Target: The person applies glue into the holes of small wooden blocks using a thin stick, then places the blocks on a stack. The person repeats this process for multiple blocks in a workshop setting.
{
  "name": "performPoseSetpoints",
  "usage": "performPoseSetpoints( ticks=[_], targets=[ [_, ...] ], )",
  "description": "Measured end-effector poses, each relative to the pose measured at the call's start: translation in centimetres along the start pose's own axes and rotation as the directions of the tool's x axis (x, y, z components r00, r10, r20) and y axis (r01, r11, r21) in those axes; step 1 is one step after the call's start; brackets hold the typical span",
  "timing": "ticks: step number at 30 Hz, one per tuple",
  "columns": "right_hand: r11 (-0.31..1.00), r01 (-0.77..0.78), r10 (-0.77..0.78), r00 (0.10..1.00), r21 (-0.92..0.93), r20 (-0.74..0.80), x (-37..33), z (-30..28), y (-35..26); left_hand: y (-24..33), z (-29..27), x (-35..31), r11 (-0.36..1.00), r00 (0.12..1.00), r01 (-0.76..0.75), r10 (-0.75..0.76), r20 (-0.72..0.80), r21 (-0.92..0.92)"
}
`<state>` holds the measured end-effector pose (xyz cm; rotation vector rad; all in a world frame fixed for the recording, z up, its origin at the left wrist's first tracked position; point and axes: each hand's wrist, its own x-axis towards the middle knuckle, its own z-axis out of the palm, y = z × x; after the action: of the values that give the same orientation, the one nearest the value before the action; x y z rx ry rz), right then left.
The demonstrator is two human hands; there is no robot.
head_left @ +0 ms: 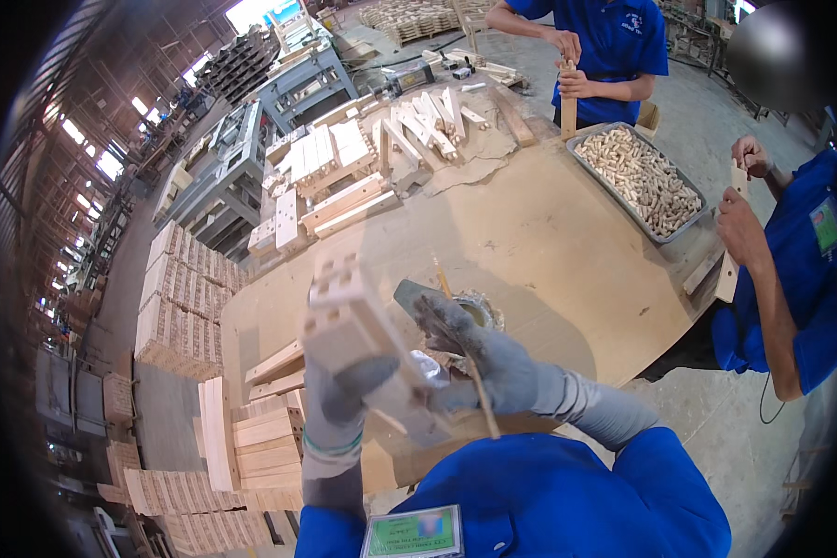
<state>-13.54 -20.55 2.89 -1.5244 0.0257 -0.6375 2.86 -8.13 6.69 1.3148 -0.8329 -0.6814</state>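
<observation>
My left hand (342, 391), in a grey glove, is closed round several pale wooden bars (349, 312) with drilled holes in their ends. The bars are blurred and tilted up over the table. Close on their right, my gloved right hand (498, 367) is closed round a thin wooden stick (481, 395) that slants down past the wrist. Its glove is stained dark, and a flat dark-grey piece (413, 298) shows at the fingertips. Partly hidden behind that hand is a messy round pot (485, 312), with a thin yellowish stick (443, 277) standing beside it.
A grey tray (693, 219) of wooden dowels stands on the brown table (549, 232). Loose drilled bars (330, 153) cover its far left; stacked bars (265, 437) lie near left. Two co-workers in blue, one far (614, 46), one right (781, 270), hold wooden pieces.
</observation>
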Motion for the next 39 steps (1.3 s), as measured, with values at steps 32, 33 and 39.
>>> performPoseSetpoints(
  ticks=[32,33,39],
  targets=[
    [-0.04,-0.718,0.194,0.676,-0.694,-0.711,-0.4,-27.3,16.3,-5.9,-8.2,0.6,0.913,0.959,0.109,-0.201,-0.202,-0.394],
    [-0.107,-0.688,0.129,0.706,-0.718,-0.696,-0.8,-28.3,17.8,-6.0,-8.8,-0.3,0.898,0.934,0.11,-0.24,-0.265,-0.427],
    [-0.065,-0.561,-0.041,0.828,-0.825,-0.559,-3.9,-35.1,22.4,-7.7,-10.1,-4.8,0.951,0.899,0.307,-0.28,-0.335,0.027]
  ],
)
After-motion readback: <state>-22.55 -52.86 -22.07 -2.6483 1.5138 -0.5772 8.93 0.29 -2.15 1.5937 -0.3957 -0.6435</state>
